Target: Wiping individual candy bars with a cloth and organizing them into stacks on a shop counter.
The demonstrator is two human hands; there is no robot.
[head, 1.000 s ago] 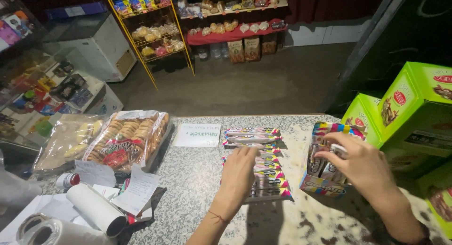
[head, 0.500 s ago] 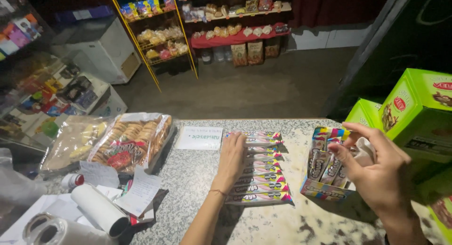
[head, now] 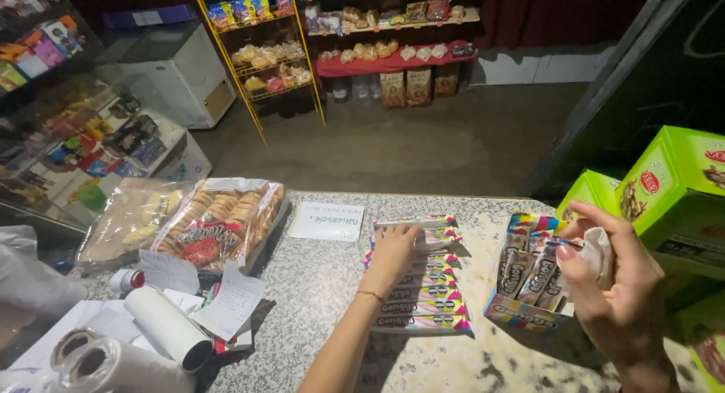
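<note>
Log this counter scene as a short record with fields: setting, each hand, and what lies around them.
Setting: speckled stone counter in a dim shop, snack shelves behind.
Left hand: left hand lies flat on a row of striped candy sticks laid side by side.
Right hand: right hand holds a small white crumpled piece, beside an open display box with more sticks upright inside.
Right edge: green cartons.
Left side: bagged biscuits, paper rolls, paper slips.
Centre: white card.
</note>
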